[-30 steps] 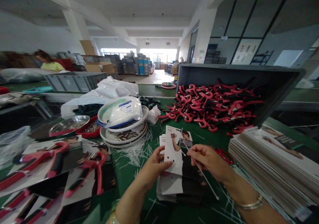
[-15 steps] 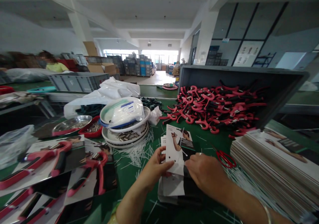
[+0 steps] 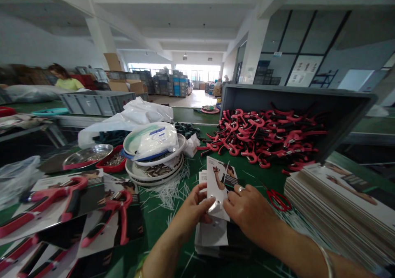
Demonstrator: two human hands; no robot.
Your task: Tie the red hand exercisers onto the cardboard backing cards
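Note:
My left hand (image 3: 199, 204) grips the left edge of a printed packaging card (image 3: 216, 187), its thumb pressed on the front. The card is tilted up over a small stack of similar cards (image 3: 211, 237). At the card's lower right, my right hand (image 3: 248, 206) has its fingers pinched on a thin white cable tie (image 3: 226, 171), which sticks up in front of the print. The tie's lower end is hidden by the fingers. More white cable ties (image 3: 169, 191) lie scattered on the green table to the left.
Red-and-black hand clamps (image 3: 256, 129) spill from a tipped grey crate (image 3: 345, 117). A tall stack of cards (image 3: 327, 212) and red scissors (image 3: 277, 199) lie right. Clamps mounted on cards (image 3: 106, 216) are at left, near stacked bowls (image 3: 154, 173). A co-worker (image 3: 66, 80) is far left.
The held card has tipped, its lower edge lifting off the stack. The cable tie now stands higher above my right fingers, and that hand has shifted slightly left.

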